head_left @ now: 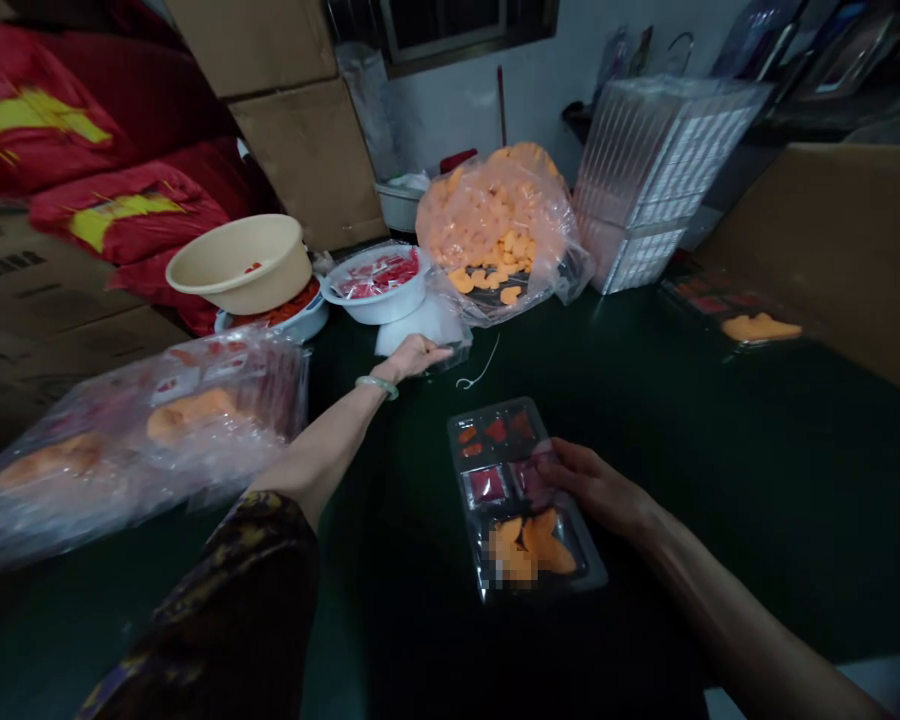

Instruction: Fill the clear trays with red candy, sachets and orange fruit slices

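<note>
My right hand (589, 482) grips the right side of a clear compartmented plastic tray (461, 525) above the dark green table. Small red pieces fill its far compartments, with red packets (486, 486) in the middle. Orange shaped pieces (549, 545) lie in the large near compartment; part of this area is pixelated. Farther off, my left hand (414, 357), below a bracelet, is closed at the edge of a stack of clear and white plastic bags (420, 325). How many layers its fingers pinch cannot be made out. Beside it stands a white basin (375, 305) of red packets.
An open plastic bag of orange pieces (487, 220) stands at the back, near stacked clear trays (630, 180). Bagged filled trays (157, 430) lie at left, by a cream basin (232, 265). A cardboard box (840, 240) and another filled tray (761, 328) are at right.
</note>
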Demonstrator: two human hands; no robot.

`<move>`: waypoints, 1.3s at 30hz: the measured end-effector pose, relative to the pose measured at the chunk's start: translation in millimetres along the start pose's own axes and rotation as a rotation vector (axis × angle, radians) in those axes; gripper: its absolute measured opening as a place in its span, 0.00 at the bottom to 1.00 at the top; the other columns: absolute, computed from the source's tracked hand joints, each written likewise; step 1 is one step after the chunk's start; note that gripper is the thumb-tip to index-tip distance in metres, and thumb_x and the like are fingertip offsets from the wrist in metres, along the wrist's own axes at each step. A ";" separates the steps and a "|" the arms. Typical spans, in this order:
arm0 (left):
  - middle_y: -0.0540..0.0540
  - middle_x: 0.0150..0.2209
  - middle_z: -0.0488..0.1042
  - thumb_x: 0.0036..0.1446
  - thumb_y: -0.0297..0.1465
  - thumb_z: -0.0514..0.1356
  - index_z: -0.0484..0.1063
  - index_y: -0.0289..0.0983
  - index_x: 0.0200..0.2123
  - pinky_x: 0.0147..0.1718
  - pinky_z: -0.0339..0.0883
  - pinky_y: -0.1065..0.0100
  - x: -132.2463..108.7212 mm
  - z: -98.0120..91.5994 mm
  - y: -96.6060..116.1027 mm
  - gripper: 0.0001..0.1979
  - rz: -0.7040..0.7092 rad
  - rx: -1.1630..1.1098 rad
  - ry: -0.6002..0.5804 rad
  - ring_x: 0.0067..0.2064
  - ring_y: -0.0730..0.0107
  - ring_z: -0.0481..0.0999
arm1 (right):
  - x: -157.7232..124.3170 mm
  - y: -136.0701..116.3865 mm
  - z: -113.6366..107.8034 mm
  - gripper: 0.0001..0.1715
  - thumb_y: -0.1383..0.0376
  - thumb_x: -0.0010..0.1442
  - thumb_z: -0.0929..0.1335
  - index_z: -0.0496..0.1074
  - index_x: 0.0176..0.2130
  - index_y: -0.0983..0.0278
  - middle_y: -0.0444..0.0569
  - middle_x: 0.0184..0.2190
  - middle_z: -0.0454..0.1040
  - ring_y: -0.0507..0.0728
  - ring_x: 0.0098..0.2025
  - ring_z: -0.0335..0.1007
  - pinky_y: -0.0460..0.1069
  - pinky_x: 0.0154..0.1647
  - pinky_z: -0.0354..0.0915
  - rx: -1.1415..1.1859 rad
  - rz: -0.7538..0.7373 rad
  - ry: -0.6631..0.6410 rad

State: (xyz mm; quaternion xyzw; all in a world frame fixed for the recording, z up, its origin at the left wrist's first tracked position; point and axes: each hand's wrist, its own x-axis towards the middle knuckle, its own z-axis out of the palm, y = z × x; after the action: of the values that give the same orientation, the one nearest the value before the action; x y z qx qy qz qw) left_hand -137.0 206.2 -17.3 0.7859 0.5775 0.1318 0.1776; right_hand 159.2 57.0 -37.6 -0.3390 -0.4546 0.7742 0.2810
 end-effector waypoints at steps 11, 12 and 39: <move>0.53 0.18 0.62 0.56 0.40 0.48 0.64 0.33 0.20 0.20 0.53 0.76 -108.2 53.0 92.9 0.20 0.165 -0.210 -0.159 0.20 0.80 0.58 | -24.3 10.4 9.6 0.30 0.61 0.51 0.71 0.60 0.50 0.67 0.48 0.28 0.74 0.52 0.25 0.72 0.43 0.21 0.67 -0.073 0.131 -0.311; 0.52 0.19 0.64 0.57 0.40 0.46 0.65 0.33 0.21 0.20 0.55 0.76 -111.8 51.0 94.8 0.20 0.175 -0.208 -0.189 0.20 0.80 0.60 | -29.2 10.8 10.4 0.31 0.62 0.51 0.71 0.60 0.51 0.67 0.48 0.28 0.74 0.53 0.25 0.72 0.42 0.21 0.67 -0.069 0.135 -0.303; 0.40 0.42 0.67 0.52 0.20 0.46 0.67 0.33 0.32 0.38 0.64 0.64 -163.5 29.2 158.9 0.11 0.533 0.358 -0.036 0.42 0.65 0.69 | -83.1 15.1 13.9 0.51 0.68 0.48 0.71 0.41 0.62 0.64 0.45 0.27 0.75 0.52 0.21 0.70 0.42 0.17 0.66 -0.019 0.039 0.033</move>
State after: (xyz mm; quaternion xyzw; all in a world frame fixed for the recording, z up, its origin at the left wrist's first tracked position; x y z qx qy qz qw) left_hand -36.9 3.5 24.6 0.9304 0.3620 0.0562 0.0058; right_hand 197.3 -18.4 -23.8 -0.3633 -0.4506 0.7694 0.2703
